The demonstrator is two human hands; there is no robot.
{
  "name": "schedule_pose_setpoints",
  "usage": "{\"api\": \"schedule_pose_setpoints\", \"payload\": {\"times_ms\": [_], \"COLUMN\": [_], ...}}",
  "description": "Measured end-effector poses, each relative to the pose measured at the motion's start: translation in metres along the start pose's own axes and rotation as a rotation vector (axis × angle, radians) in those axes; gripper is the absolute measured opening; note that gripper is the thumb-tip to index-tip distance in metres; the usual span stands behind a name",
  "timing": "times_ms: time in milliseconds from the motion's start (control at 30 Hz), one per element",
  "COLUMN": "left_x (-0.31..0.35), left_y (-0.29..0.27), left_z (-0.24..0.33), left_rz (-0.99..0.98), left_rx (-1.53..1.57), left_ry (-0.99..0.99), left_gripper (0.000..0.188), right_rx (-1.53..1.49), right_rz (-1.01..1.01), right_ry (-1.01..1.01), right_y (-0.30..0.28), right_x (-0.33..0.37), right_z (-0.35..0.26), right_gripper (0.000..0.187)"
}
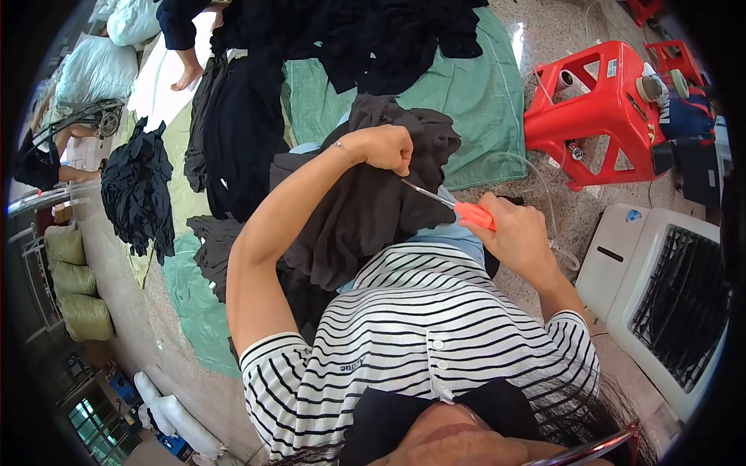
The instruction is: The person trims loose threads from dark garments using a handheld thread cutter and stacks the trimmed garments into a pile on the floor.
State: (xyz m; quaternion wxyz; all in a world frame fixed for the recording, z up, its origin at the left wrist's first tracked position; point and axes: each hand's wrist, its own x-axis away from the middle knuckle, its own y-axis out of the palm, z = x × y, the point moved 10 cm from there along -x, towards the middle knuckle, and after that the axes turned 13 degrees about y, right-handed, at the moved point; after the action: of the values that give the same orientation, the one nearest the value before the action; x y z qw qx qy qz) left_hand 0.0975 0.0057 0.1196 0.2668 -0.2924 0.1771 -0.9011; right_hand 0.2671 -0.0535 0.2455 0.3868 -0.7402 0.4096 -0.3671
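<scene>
A dark brown-grey garment (342, 210) lies bunched across my lap. My left hand (385, 149) is closed, its fingertips pinching the cloth near the upper right part of the bundle. In my right hand (513, 233) is a pair of scissors (474, 215) with orange handles and slim metal blades. The blades point up and left, and their tip meets the cloth just below my left fingertips. Whether the blades are apart is too small to tell. Light blue cloth (458, 235) shows under the garment.
Black garments (350, 35) are heaped ahead on a green sheet (482, 101), with a black bundle (138, 186) at left. A red stool (590, 101) holding small items and a white air cooler (645, 272) stand at right. Two other people's limbs show at upper left.
</scene>
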Motion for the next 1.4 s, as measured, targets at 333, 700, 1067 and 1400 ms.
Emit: {"api": "schedule_pose_setpoints", "payload": {"times_ms": [333, 700, 1067, 1400], "left_x": [-0.001, -0.008, -0.007, 0.056], "left_y": [0.026, 0.029, 0.037, -0.109], "left_z": [0.026, -0.001, -0.016, -0.018], "left_rz": [-0.090, 0.020, 0.093, 1.110], "left_rx": [-0.326, 0.200, 0.477, -0.207], "left_ry": [-0.020, -0.042, -0.013, -0.122], "left_gripper": [0.031, 0.039, 0.026, 0.042], "right_rx": [0.023, 0.004, 0.001, -0.211], "right_rz": [0.041, 0.037, 0.023, 0.237], "right_ry": [0.053, 0.086, 0.114, 0.449], "right_y": [-0.018, -0.011, 0.000, -0.018], "right_x": [0.009, 0.026, 0.007, 0.000], "right_z": [0.034, 0.036, 0.032, 0.107], "right_gripper": [0.039, 0.034, 0.034, 0.033]}}
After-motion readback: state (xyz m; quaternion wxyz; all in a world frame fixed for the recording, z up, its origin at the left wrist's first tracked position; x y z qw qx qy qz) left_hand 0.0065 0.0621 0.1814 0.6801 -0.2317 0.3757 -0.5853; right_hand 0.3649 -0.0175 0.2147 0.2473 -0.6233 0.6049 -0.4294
